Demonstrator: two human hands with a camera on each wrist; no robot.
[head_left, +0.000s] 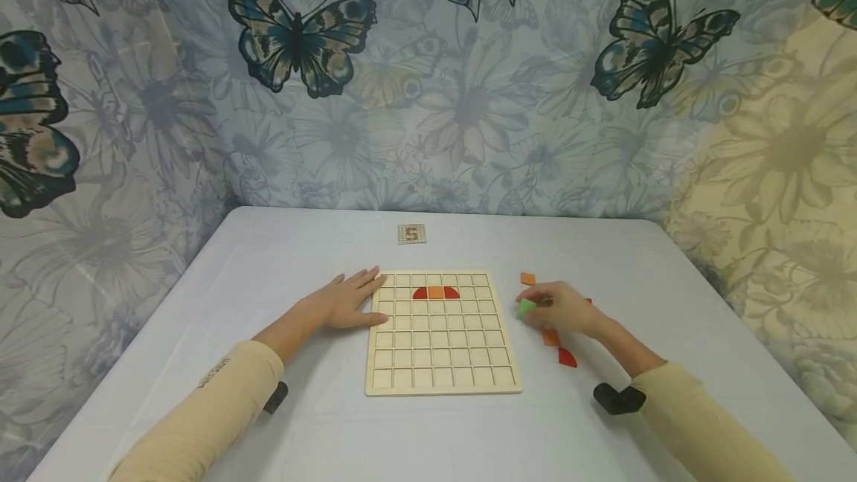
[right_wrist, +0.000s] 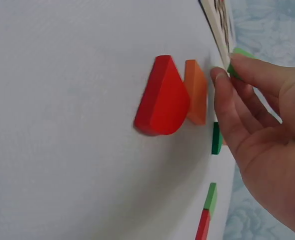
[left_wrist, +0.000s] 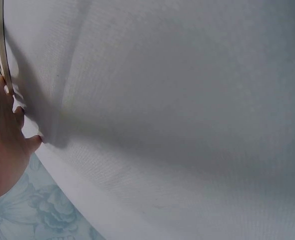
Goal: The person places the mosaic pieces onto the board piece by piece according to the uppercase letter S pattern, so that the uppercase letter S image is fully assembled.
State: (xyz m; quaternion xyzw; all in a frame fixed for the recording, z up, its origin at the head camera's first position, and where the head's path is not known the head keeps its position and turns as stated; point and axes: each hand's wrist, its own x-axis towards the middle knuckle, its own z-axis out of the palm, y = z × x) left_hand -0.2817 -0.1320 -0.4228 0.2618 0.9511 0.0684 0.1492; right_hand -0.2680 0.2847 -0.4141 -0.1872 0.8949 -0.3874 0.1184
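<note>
- The white-covered table [head_left: 301,244] carries a gridded wooden board [head_left: 444,393], lying flat and well in from the table's left and right edges
- The left hand [head_left: 346,305] has its fingers straight and spread; its thumb touches the board's left edge, with the foremost fingertip near the board's far left corner
- The right hand [head_left: 561,309] pinches a light green piece [head_left: 526,306] between thumb and fingers, near the board's right edge; I cannot tell whether this piece touches the table
- In the board's second row from its far edge, an orange square [head_left: 436,292] fills the middle column, with one rounded red piece [head_left: 420,294] on each side, curves facing outward
- Right of the board, a loose orange square [head_left: 528,279] lies beyond the right hand, towards the table's far edge
- On the near side of that hand, an orange piece [head_left: 551,338] lies just beside a red quarter-round [head_left: 567,358]
- The right wrist view also shows a dark green piece [right_wrist: 216,138] and, farther off, another light green block [right_wrist: 211,197] next to a red block [right_wrist: 202,226]
- A patterned square card [head_left: 411,233] lies near the middle of the table's far edge, and a butterfly-printed wall covering [head_left: 297,43] rises behind
</note>
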